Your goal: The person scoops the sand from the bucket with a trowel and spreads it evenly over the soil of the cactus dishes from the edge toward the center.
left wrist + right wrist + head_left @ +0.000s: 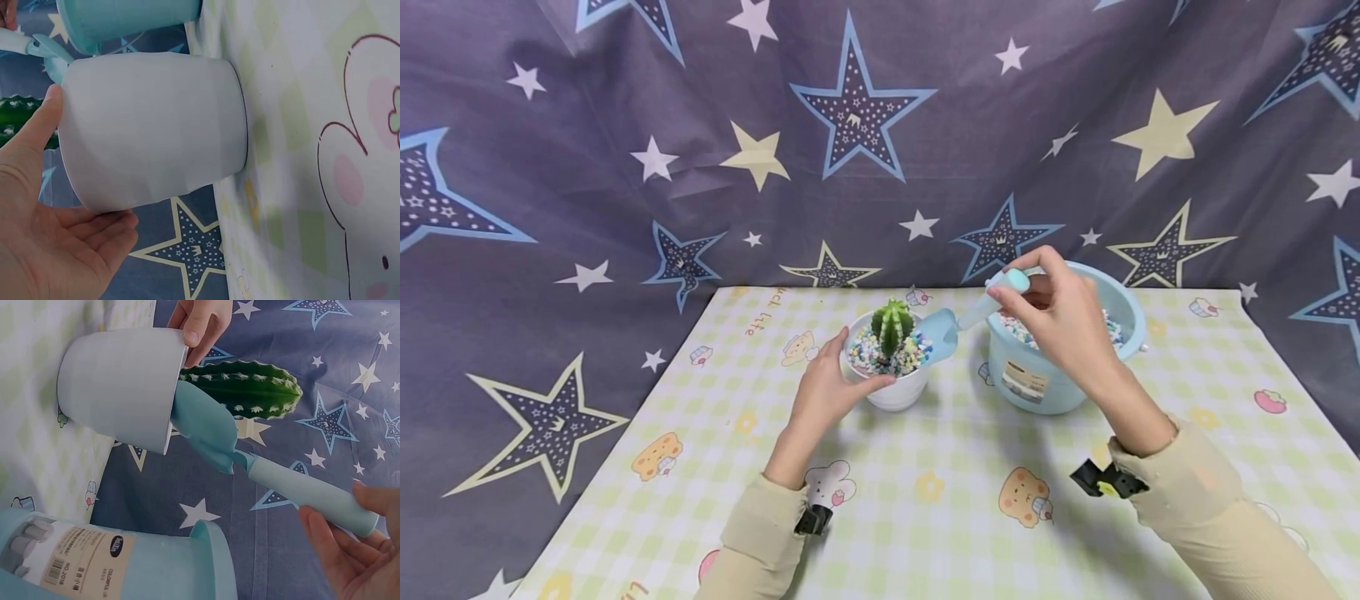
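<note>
A white flowerpot (898, 392) stands on the table, holding a green cactus (892, 327) amid multicoloured pebbles (867, 357). My left hand (831, 387) grips the pot from its left side, thumb at the near rim and the other fingers round the far side. With its fingertips, my right hand (1067, 321) pinches the handle end of a light blue trowel (300, 490). The trowel's blade (203, 419) dips over the pot's right rim, its tip hidden inside beside the cactus. Under the right hand sits a light blue bucket (1037, 400) with more pebbles in it.
A checked tablecloth (925, 533) with cartoon prints covers the table. Behind it hangs a dark curtain (715, 100) patterned with stars. The bucket stands a short way right of the pot, with a paper label (81, 559) on its side.
</note>
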`<state>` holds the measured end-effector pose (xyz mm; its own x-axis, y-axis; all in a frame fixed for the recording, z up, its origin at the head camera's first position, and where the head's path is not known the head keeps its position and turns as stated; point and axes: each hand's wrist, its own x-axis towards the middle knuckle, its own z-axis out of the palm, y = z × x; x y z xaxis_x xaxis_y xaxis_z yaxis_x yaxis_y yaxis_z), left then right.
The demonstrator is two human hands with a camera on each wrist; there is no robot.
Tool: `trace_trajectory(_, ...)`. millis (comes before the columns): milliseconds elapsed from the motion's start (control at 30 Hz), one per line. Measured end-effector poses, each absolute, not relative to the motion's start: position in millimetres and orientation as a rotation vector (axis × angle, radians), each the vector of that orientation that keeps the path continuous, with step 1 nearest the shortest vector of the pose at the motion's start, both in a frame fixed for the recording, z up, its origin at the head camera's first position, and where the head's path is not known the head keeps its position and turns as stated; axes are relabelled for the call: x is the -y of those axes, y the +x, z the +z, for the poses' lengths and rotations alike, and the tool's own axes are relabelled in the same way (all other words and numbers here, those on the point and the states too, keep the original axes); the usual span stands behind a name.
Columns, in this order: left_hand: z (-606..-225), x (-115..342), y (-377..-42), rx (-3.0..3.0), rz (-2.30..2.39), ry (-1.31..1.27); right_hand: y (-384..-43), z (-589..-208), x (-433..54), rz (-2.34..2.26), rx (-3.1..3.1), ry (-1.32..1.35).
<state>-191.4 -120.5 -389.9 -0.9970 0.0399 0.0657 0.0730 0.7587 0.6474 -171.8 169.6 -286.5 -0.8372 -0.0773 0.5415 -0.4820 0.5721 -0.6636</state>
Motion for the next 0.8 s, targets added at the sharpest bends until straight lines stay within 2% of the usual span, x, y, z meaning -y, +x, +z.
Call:
trace_trajectory(567, -390, 118, -191, 2.907, -1.013, -0.058, -170, -286, -187, 1.229, 2.187, 0.435)
trace_trajectory(800, -391, 116, -188, 2.893, -0.993, -0.041, -170, -286, -208, 1.507, 2.003, 0.342)
